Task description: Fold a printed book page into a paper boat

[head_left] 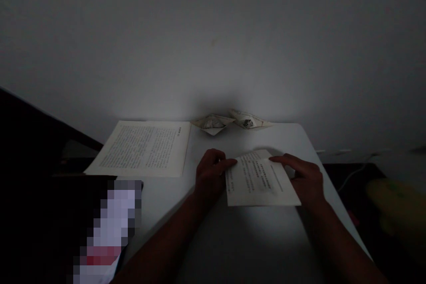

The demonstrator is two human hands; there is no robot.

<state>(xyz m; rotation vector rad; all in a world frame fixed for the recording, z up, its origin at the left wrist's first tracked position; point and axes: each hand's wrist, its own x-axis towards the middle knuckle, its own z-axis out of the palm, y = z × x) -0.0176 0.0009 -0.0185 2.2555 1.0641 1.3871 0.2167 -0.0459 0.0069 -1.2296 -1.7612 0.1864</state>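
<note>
Between my two hands is a printed sheet of paper (262, 182), held a little above the table; its upper edge looks folded or overlapped. My left hand (213, 168) grips the sheet's left side, thumb on top and fingers underneath. On the opposite side, my right hand (304, 175) pinches the upper right edge with the thumb over the print. Fingers behind the paper are hidden. Beyond my hands, against the wall, sit two folded paper boats, one on the left (213, 123) and another on the right (253, 122).
A stack of printed pages (140, 148) lies at the table's left back corner. A blurred-out phone-like screen (108, 226) is at the lower left. The white table (282, 135) meets a pale wall (213, 44). Right of it, a yellowish item (399, 204) shows dimly near a cable.
</note>
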